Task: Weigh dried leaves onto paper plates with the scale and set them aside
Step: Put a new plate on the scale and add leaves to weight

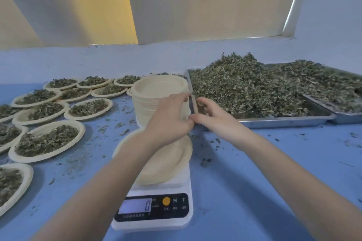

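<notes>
hands: two; left hand (169, 118) grips the side of the plate stack, right hand (210, 115) pinches the stack's edge beside it
plate stack (158, 92): one tall pile of round, ribbed paper plates, behind the scale
scale (156, 209): one, white plastic, display reads 0, one empty plate (170, 162) on it
filled plates (47, 141): about a dozen at left, some cut off
trays (284, 119): two steel, heaped with dried leaves (244, 88)
table (254, 172): blue, leaf crumbs scattered
</notes>
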{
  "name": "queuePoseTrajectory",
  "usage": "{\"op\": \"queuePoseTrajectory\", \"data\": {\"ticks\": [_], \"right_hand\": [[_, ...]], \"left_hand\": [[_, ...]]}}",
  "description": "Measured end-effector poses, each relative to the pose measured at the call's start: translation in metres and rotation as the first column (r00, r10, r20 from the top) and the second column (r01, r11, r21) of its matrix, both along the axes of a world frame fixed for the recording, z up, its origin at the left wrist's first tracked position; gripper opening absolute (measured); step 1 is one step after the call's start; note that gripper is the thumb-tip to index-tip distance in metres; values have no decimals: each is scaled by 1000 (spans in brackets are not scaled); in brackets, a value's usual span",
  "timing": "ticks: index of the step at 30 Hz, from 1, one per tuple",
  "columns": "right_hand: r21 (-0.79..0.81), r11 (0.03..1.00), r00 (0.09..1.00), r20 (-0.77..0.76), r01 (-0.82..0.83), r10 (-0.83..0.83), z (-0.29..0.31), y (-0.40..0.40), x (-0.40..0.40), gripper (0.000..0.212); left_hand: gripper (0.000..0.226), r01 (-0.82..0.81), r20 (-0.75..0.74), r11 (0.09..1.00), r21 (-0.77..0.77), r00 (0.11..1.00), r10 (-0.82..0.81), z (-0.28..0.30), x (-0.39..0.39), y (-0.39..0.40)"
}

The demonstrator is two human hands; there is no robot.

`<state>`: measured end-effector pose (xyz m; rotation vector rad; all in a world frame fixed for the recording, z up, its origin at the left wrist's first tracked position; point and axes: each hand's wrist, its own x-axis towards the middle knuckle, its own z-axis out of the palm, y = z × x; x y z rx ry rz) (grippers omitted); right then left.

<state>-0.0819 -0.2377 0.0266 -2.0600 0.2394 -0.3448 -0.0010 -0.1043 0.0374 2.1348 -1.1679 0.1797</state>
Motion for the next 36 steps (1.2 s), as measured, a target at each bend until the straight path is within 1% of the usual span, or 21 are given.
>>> {"op": "queuePoseTrajectory", "data": {"ticks": [2, 4, 6, 8, 10, 12, 13, 14, 15, 16, 17, 19, 21, 22, 24, 26, 29, 30, 31, 33, 36], "right_hand": [[-69, 996, 998, -40, 50, -53, 5, -25, 5, 55], [-151, 985, 991, -85, 90, -103, 6, -54, 10, 54], [-320, 942, 978, -142, 101, -153, 7, -87, 17, 54], [-505, 857, 945, -224, 98, -240, 6, -124, 24, 57], [-648, 758, 868, -332, 75, -370, 4, -161, 31, 58], [-729, 682, 765, -411, 52, -497, -1, -192, 38, 52], [-749, 660, 717, -432, 53, -547, -3, -203, 41, 47], [-759, 649, 674, -452, 52, -584, -6, -210, 43, 43], [-761, 647, 645, -473, 45, -600, -9, -212, 45, 42], [-755, 655, 643, -487, 29, -591, -13, -212, 49, 42], [-734, 680, 673, -500, 7, -546, -15, -209, 52, 42], [-610, 792, 792, -496, -24, -358, -18, -203, 56, 41], [-433, 901, 870, -442, 6, -219, -15, -206, 52, 47], [-428, 903, 883, -415, 25, -221, -12, -210, 48, 50], [-586, 809, 855, -403, 33, -327, -12, -217, 45, 51], [-628, 776, 848, -443, -61, -292, -19, -210, 50, 52], [-401, 915, 907, -403, -54, -123, -24, -202, 52, 53], [-367, 930, 917, -382, -35, -117, -21, -205, 49, 51], [-394, 918, 916, -379, -34, -129, -17, -211, 44, 51], [-445, 893, 894, -426, -71, -142, -14, -221, 38, 66], [-447, 871, 827, -554, -204, -91, -18, -206, 44, 98]], "left_hand": [[61, 16, -80, 1000, 23, 997, -15, 5, 5, -31], [56, 71, -217, 994, 86, 975, -51, 6, 11, -65], [58, 115, -299, 965, 235, 953, -41, 4, 21, -102], [60, 115, -258, 880, 460, 966, 9, 1, 32, -133], [52, 84, -183, 760, 644, 982, 47, -2, 39, -155], [32, 24, -98, 670, 742, 993, 73, -4, 46, -171], [21, 5, -90, 653, 757, 991, 97, -6, 49, -179], [11, 15, -118, 643, 766, 986, 117, -8, 51, -186], [12, 49, -169, 641, 766, 977, 128, -10, 54, -193], [23, 92, -225, 648, 756, 966, 126, -13, 56, -200], [39, 138, -290, 675, 725, 950, 118, -16, 58, -206], [71, 215, -468, 763, 610, 875, 128, -18, 63, -212], [88, 256, -569, 799, 545, 813, 128, -15, 68, -211], [91, 230, -530, 789, 570, 837, 139, -12, 72, -210], [90, 168, -427, 750, 640, 889, 165, -9, 75, -209], [91, 168, -422, 745, 645, 892, 164, -12, 69, -211], [93, 240, -517, 781, 576, 847, 120, -20, 68, -214], [92, 265, -542, 781, 565, 833, 109, -17, 69, -211], [93, 271, -532, 767, 582, 840, 107, -12, 72, -208], [102, 258, -481, 727, 637, 870, 112, -5, 77, -201], [105, 265, -490, 699, 664, 860, 139, -7, 64, -202]]}}
